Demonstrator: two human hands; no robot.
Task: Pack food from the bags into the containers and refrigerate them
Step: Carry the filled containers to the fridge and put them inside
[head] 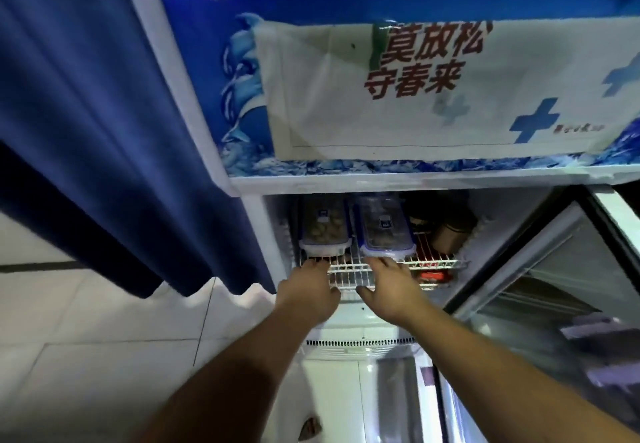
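Note:
Two clear plastic containers with food stand side by side on the white wire shelf inside the open fridge. The left container has a white rim and holds pale brownish pieces. The right container has a blue-edged lid. My left hand reaches to the shelf's front edge just below the left container, fingers extended and holding nothing. My right hand lies spread just in front of the right container, its fingertips at the container's near end.
A dark brown bag or box sits at the shelf's right rear. The glass fridge door stands open on the right. A blue curtain hangs at left. A white poster covers the fridge's blue top panel. Pale floor tiles lie below.

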